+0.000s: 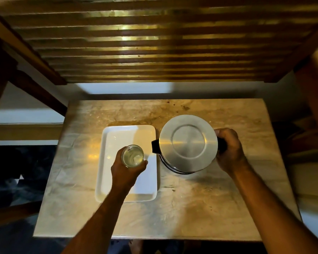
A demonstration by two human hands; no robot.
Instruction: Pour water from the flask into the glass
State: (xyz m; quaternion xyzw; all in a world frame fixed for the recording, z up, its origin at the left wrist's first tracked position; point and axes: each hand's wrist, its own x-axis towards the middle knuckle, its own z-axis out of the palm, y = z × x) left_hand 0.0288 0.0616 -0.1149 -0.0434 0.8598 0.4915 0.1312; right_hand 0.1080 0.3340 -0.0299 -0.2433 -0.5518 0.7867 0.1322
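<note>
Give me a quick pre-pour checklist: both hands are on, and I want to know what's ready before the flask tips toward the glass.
1. Right hand closed on the flask's black handle: ok, the grip looks full.
2. Left hand wrapped round the glass: ok.
3. Glass upright, mouth facing up: ok.
4. Glass over the white tray, so drips land there: ok. Whether it rests on the tray or is lifted, cannot tell.
5. Flask spout facing the glass: ok, the black spout points left toward it, but is not above the rim yet.
6. Flask lid open for pouring, and water level in the glass: cannot tell.
</note>
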